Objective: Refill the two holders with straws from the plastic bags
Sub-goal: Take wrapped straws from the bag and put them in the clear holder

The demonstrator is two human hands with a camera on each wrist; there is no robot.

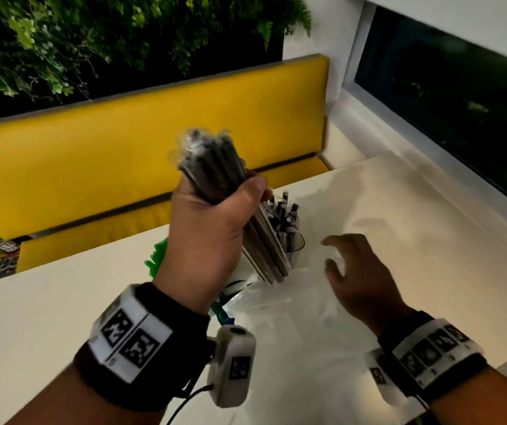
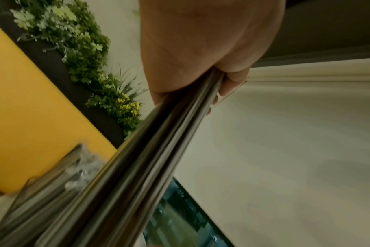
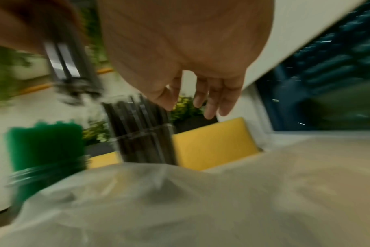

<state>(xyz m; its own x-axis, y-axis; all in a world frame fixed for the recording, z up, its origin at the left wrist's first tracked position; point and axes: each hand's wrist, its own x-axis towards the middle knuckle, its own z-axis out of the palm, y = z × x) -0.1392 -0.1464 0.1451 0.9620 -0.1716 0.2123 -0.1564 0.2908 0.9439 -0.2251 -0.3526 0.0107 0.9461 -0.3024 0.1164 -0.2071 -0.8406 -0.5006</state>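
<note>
Landmark: black-straw holder [image 1: 289, 237] on table [image 1: 399, 210]. Left of it, green straws [image 1: 155, 256] in second holder [image 3: 47, 173]. Above-left, left hand [image 1: 212, 231] fisted round dark straw bundle [image 1: 215, 167], tilted. Clear bag [image 1: 276, 305] in front. Right hand [image 1: 353, 271] right of holder, fingers spread, holding nothing.

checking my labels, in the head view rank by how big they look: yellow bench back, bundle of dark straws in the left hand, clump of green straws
1. yellow bench back, by far the largest.
2. bundle of dark straws, gripped by the left hand; nearness to the camera enlarges it.
3. green straws, only a small patch showing past the left hand.
</note>
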